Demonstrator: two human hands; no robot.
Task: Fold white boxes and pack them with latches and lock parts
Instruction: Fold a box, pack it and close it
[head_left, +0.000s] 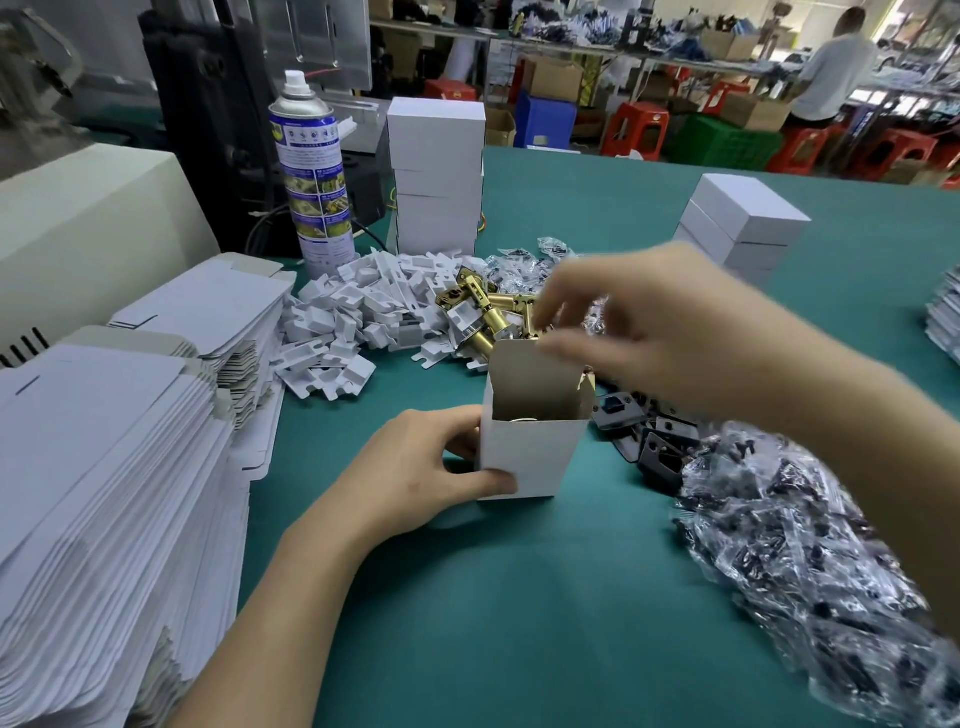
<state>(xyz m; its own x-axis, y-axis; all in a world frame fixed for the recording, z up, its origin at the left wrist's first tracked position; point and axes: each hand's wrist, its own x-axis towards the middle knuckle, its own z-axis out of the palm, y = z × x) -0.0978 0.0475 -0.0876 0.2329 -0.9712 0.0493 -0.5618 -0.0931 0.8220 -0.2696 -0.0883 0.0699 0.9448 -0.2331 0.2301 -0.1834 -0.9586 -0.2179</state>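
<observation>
An open white box (530, 447) stands upright on the green table (519, 597). My left hand (431, 467) grips its left side, thumb across the front. My right hand (639, 332) hovers blurred above the box's open top, fingers curled downward near the rear flap; whether it holds anything is unclear. Something metallic shows inside the box. Brass latches (483, 312) lie just behind the box among white plastic inserts (363, 306). Black lock plates (649, 441) lie to the box's right.
Stacks of flat white box blanks (104, 467) fill the left. Folded boxes stand stacked at the back (436, 176) and right (737, 223). A spray can (311, 176) stands behind the inserts. Bagged screws (805, 561) pile at right. A person stands far back.
</observation>
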